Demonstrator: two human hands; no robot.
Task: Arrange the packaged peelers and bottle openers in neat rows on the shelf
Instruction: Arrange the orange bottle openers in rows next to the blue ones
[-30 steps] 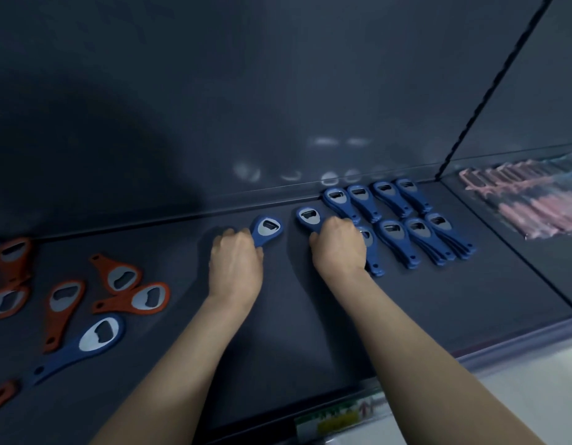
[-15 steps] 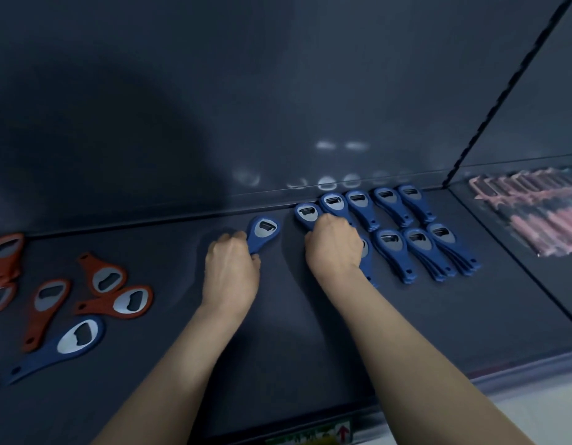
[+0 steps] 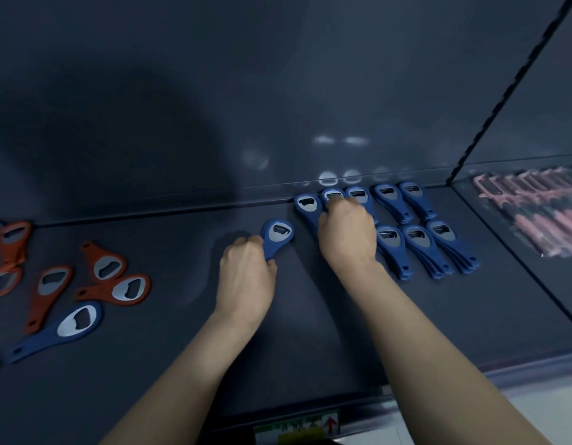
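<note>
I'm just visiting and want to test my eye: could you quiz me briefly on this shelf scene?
1. True or false: the left hand grips a blue bottle opener by its handle.
2. Which colour are the openers already in neat rows beside the right hand? A orange, B blue, C pink.
3. Fill in: the loose orange openers lie to the person's ____ side of the shelf.

Key: 1 true; 2 B; 3 left.
</note>
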